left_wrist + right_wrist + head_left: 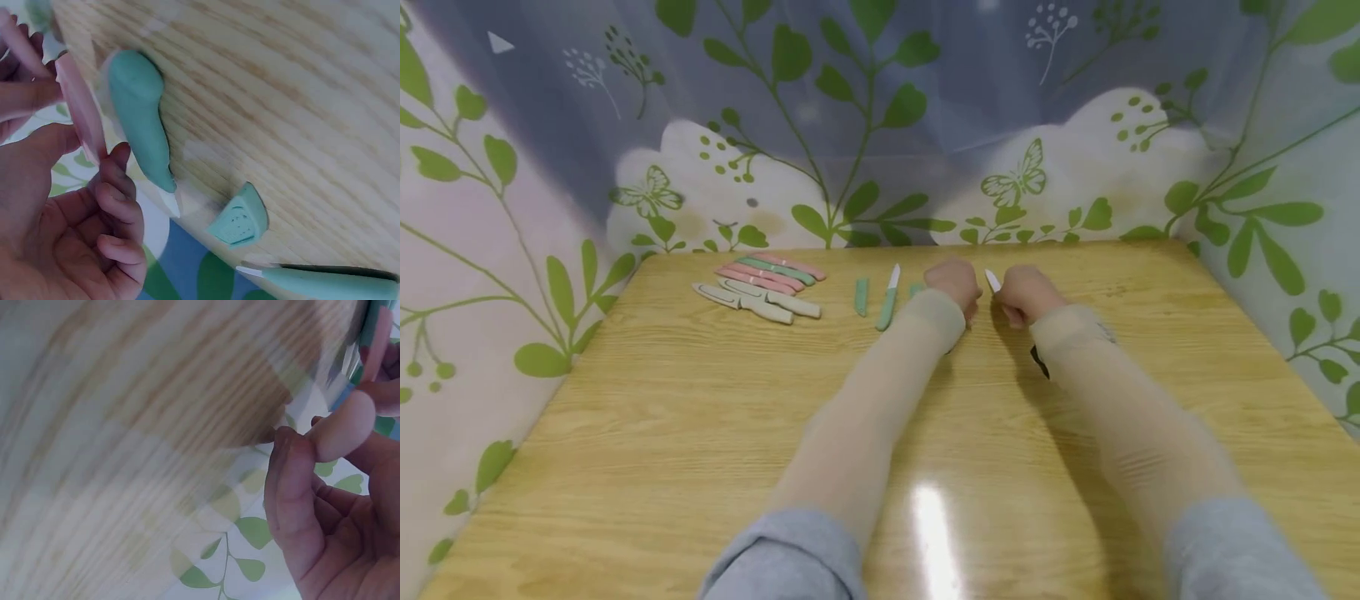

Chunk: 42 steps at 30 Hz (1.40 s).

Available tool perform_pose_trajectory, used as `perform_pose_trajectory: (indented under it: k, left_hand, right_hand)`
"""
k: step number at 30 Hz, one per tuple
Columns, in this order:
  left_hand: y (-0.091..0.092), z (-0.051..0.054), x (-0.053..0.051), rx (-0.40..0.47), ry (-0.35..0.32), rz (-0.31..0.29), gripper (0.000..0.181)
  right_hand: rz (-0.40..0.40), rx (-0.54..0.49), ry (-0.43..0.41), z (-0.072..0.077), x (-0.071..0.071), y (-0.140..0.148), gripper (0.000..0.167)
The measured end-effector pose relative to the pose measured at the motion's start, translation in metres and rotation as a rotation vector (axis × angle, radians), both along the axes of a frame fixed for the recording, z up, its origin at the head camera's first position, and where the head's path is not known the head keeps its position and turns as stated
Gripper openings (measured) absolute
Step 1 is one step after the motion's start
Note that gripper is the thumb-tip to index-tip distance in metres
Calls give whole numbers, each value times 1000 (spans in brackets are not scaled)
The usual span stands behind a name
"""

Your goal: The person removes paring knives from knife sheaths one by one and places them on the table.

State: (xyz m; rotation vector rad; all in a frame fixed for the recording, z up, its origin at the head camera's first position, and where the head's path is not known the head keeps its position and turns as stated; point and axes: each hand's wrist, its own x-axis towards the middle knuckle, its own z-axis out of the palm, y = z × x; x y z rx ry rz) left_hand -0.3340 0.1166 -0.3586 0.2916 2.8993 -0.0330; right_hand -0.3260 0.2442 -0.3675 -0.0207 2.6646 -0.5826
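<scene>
My left hand [953, 285] [94, 219] pinches a flat pink sheath [84, 112] between thumb and fingertips. Close by on its right, my right hand [1030, 293] [344, 519] grips the rounded pink handle [347, 427] of a small knife, whose bare blade [992, 281] points up and left. The two pink pieces are apart. Left of my left hand lie an uncovered green knife [888, 302] and a green sheath [861, 297]. Another green knife [140, 112] lies beside my left hand, mostly hidden from the head view.
Several sheathed knives lie at the back left of the wooden table [700, 450]: pink ones [760, 279], a green one [786, 269] and two cream ones [767, 310]. A leaf-patterned cloth [880, 133] rises behind the table and at both sides.
</scene>
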Motion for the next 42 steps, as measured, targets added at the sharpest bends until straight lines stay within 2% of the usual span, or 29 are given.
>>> perform_pose_trajectory:
  k: [2, 6, 9, 15, 22, 30, 33, 35, 37, 40, 42]
  left_hand:
    - [2, -1, -2, -46, -18, 4, 39]
    - [6, -4, -7, -75, -37, 39, 36]
    - [10, -6, -10, -102, -43, 33, 31]
    - [13, -12, -13, -165, -47, -3, 32]
    - [15, -16, -17, -149, -61, -15, 33]
    - [16, -18, -18, -127, -62, 18, 32]
    - [14, -17, -17, -120, -59, 24, 32]
    - [12, -16, -16, -112, -44, 10, 33]
    - [8, -15, -15, -102, -10, -30, 35]
    - [-2, -10, -15, -80, 77, -90, 39]
    - [-15, -6, -17, -94, 133, -129, 33]
  right_hand:
    - [4, -13, 12, 0, 1, -2, 56]
    - [54, -9, 48, 0, 1, -4, 51]
    - [79, 14, 43, 1, 1, -4, 47]
    - [115, 67, 23, 4, -1, -2, 44]
    - [77, 36, 7, 3, -1, -3, 39]
    - [11, -42, -19, -2, -5, -5, 38]
    - [13, -59, -21, -3, -6, -5, 38]
    - [17, -61, -17, -3, -6, -5, 38]
    - [23, -66, -13, -3, -5, -3, 39]
    - [21, -65, -15, -1, -3, -3, 39]
    - [27, -56, -16, 0, -2, -4, 37]
